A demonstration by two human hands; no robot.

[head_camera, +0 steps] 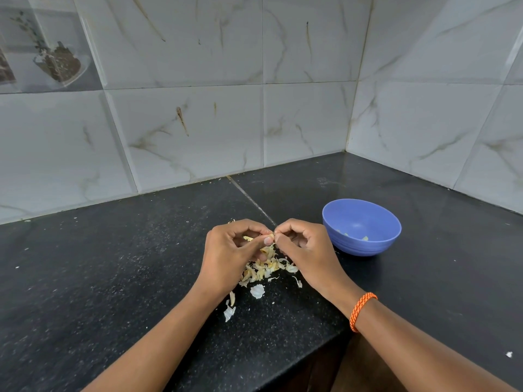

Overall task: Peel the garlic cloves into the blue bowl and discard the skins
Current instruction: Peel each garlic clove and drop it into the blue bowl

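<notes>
Both hands meet fingertip to fingertip above the dark speckled stone desk [113, 264]: the left hand [229, 250] pinches a small pale garlic clove [271, 236] between thumb and forefinger, and the right hand [304, 248] pinches the same clove from the other side, its fingers curled in close, apparently working at the skin. Directly beneath them lies a loose heap of papery cream-white garlic skins [267, 268], with a few stray flakes trailing toward the near edge of the desk. The round blue plastic bowl [376, 247] stands just to the right of the right hand, apart from it, holding what look like a few pale pieces at its bottom. I judge the clove to be light, firm and a little slick once bared, best held at its ends while the skin is lifted from the tip; the skins are brittle, featherlight and likely to scatter. Most of the clove is hidden behind the fingertips, so how much skin remains cannot be told, nor can the bowl's contents be counted. An orange braided cord band [360, 311] circles the right wrist.
</notes>
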